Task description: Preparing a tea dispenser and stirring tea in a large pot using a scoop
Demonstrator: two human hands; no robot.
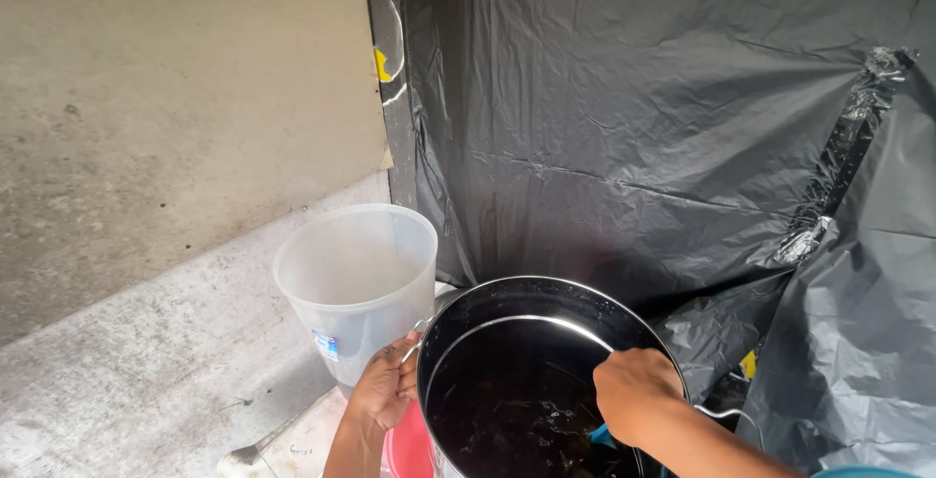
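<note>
The left hand (383, 387) is closing its fingers on the pot (546, 380) rim and wire handle at nine o'clock. The right hand (636, 395) is curling shut inside the pot at three o'clock, seemingly around something blue, though that is unclear. The dark liquid (507, 405) is sitting high, so tilting could slop it. The tub (358, 278) at ten o'clock is standing close enough to get knocked.
</note>
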